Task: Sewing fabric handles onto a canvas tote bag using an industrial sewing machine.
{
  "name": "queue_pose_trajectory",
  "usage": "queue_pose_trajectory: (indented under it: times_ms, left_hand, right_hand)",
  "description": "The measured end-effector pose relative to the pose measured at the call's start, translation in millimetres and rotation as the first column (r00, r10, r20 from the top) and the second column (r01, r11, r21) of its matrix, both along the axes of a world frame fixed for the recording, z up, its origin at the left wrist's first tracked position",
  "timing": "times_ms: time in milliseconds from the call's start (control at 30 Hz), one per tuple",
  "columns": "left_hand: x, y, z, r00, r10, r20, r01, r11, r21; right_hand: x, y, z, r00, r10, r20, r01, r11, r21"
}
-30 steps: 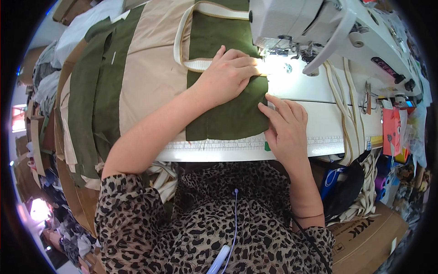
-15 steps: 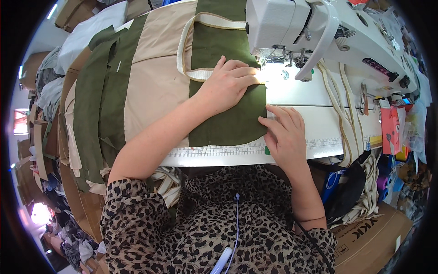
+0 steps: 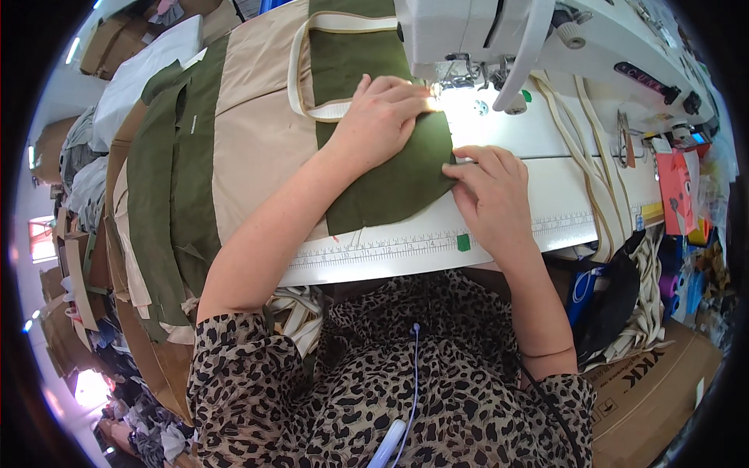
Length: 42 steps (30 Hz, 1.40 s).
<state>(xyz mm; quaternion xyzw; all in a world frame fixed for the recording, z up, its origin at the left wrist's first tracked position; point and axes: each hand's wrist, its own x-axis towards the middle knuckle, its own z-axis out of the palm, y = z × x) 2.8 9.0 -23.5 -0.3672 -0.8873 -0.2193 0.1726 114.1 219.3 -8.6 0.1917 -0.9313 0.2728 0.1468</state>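
Observation:
A panel of dark green (image 3: 390,183) and beige (image 3: 261,117) fabric lies on the sewing machine's bed. A cream webbing strap (image 3: 295,74) with tan edges makes a loop on it, one end running beneath my left hand (image 3: 381,117). That hand rests on strap and cloth, fingers stretched toward the lit needle area (image 3: 437,93); the fingertips are partly lost in glare. At the panel's right edge my right hand (image 3: 495,191) pinches the green cloth between thumb and fingers. The white sewing machine (image 3: 468,35) stands over the far right part of the panel.
A printed ruler (image 3: 390,248) with green tape (image 3: 464,242) follows the table's front edge. Long webbing strips (image 3: 597,179) hang over the table at right, near small scissors (image 3: 626,139). Folded green cloth (image 3: 156,171) and a cardboard box (image 3: 160,366) are at left.
The green panel's near right edge has swung away from the ruler, toward the machine. Both hands have moved farther from me with the cloth. The whole view has shifted slightly.

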Motion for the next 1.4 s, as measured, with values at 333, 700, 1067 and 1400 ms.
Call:
queue_pose_trajectory:
  times_ms: [333, 700, 1067, 1400]
  left_hand:
    - [-13.2, 0.4, -8.8, 0.996, 0.007, -0.085, -0.003, 0.999, 0.04]
    - [-13.8, -0.8, -5.8, 0.999, 0.023, -0.037, -0.023, 1.0, 0.02]
    - [-9.7, 2.9, -7.0, 0.997, 0.066, 0.046, -0.067, 0.998, 0.012]
    - [75.6, -16.3, -2.1, 0.977, 0.086, 0.193, -0.097, 0.994, 0.046]
  right_hand:
    - [-4.3, -3.0, -5.6, 0.999, -0.046, -0.018, 0.045, 0.999, -0.019]
    - [-6.4, -5.0, -8.0, 0.998, -0.06, -0.029, 0.059, 0.998, -0.034]
    - [-4.4, -2.2, -7.3, 0.999, -0.035, -0.04, 0.033, 0.999, -0.039]
    - [33.2, 3.8, 0.2, 0.953, 0.287, 0.101, -0.283, 0.958, -0.051]
